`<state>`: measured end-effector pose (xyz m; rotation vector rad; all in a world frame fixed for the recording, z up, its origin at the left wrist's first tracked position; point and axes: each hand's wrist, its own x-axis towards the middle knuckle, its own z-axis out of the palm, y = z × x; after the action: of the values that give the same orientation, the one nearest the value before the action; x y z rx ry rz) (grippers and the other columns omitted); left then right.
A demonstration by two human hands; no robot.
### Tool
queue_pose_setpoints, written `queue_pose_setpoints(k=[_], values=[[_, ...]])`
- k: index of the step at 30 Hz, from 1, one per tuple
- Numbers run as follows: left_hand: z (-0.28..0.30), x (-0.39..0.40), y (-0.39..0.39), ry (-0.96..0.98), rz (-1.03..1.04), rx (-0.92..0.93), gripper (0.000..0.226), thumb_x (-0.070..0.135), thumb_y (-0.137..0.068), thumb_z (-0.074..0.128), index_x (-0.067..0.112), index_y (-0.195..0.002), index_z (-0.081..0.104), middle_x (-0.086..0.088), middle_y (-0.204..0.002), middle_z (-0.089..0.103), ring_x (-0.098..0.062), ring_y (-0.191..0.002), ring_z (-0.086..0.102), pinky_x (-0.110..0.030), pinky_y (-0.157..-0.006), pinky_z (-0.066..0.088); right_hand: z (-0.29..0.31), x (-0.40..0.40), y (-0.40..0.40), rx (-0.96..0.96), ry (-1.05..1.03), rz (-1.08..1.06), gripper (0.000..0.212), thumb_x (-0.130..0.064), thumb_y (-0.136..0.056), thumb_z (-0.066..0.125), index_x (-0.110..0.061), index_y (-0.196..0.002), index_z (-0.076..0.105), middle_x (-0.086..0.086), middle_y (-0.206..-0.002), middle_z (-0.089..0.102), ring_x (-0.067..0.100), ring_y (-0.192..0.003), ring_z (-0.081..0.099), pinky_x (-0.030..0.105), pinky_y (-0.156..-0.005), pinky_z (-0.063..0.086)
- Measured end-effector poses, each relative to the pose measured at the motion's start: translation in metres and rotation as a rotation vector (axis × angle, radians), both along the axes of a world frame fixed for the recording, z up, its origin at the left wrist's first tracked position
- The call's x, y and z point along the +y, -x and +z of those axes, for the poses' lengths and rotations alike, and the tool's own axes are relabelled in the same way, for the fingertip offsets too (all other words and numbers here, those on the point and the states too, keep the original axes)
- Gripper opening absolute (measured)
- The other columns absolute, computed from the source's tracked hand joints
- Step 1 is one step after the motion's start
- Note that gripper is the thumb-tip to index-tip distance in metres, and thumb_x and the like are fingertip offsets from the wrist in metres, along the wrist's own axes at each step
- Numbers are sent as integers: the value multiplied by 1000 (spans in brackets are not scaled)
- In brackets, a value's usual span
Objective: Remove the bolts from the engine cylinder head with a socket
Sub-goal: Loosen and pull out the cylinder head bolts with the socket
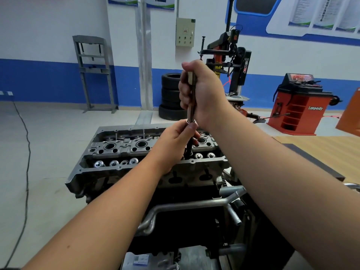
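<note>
Both hands grasp the socket tool (pixel 191 106) above the cylinder head (pixel 124 151): right hand (pixel 202 92) clenched high, left hand (pixel 175 145) pinching low. I should keep it plumb over the bolt.

You are standing before the cylinder head (pixel 124 151), which is sitting on the engine block (pixel 181 217). Your right hand (pixel 202 92) is gripping the socket tool (pixel 191 112) above your left hand (pixel 175 143), over the head's right part. Behind it, tyres (pixel 171 96) are lying stacked; the tyre changer (pixel 231 61) is standing to their right.
</note>
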<state>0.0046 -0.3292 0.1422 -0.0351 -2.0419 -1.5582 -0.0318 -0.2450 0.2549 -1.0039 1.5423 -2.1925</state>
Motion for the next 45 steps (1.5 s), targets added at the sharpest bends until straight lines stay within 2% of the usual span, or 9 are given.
queue_pose_setpoints(k=[4, 11, 20, 27, 32, 36, 38, 41, 45], values=[[-2, 0, 3, 28, 40, 16, 20, 43, -104, 57, 30, -93, 67, 15, -80, 73, 4, -67, 63, -14, -56, 47, -6, -7, -9, 141, 48, -321, 32, -21, -96, 49, -17, -65, 52, -4, -55, 46, 12, -50, 38, 30, -52, 35], [-5, -2, 1, 19, 39, 5, 39, 77, -88, 38, 50, -97, 64, 14, -98, 75, -13, -93, 71, -32, -72, 48, 16, 17, 15, 4, -137, 224, 43, -28, -96, 43, -19, -55, 35, -3, -53, 14, 18, -53, 8, 34, -57, 10], [-2, 2, 3, 131, 116, -3, 30, 50, -106, 40, 38, -84, 55, 27, -70, 64, 10, -61, 54, -27, -61, 42, -8, -10, -11, 33, 85, -378, 34, -30, -94, 61, -19, -63, 57, -1, -60, 50, 15, -56, 44, 30, -54, 38], [-5, -2, 3, 31, 57, -5, 28, 69, -94, 38, 55, -95, 62, 18, -99, 74, -2, -89, 69, -26, -66, 44, 14, 16, 16, -21, -112, 235, 41, -29, -96, 40, -18, -57, 38, -4, -48, 22, 17, -53, 11, 35, -59, 13], [0, -1, 1, 10, 52, -13, 31, 55, -104, 41, 39, -99, 66, 17, -88, 72, 3, -75, 66, -18, -64, 52, -2, -2, -2, -12, 38, -75, 34, -25, -97, 50, -16, -64, 51, -4, -51, 40, 13, -45, 30, 27, -49, 26], [0, -2, 3, 43, 77, -21, 29, 50, -106, 44, 53, -88, 67, 20, -82, 70, 4, -66, 58, -26, -65, 51, -5, -8, -10, 241, -26, -425, 33, -17, -100, 47, -20, -68, 51, -6, -58, 45, 3, -48, 44, 14, -48, 37], [-2, -1, 3, 3, 59, 6, 23, 55, -103, 48, 43, -97, 67, 16, -92, 74, 0, -79, 66, -18, -64, 53, 3, -5, -3, 293, -129, -304, 37, -15, -99, 40, -22, -63, 42, -4, -56, 38, 15, -50, 42, 26, -52, 35], [-3, 0, 0, 7, 60, -14, 31, 65, -98, 40, 44, -98, 64, 17, -97, 74, 1, -85, 67, -20, -64, 47, 15, 10, 7, 28, -143, 175, 42, -26, -97, 38, -20, -55, 38, -5, -48, 24, 17, -48, 15, 33, -55, 14], [-2, -2, 0, -25, 48, -12, 30, 59, -100, 39, 45, -103, 66, 14, -98, 74, -2, -89, 69, -25, -68, 46, 6, 7, 4, 4, -59, 88, 38, -27, -98, 44, -18, -61, 45, -5, -48, 32, 14, -46, 22, 30, -52, 20]])
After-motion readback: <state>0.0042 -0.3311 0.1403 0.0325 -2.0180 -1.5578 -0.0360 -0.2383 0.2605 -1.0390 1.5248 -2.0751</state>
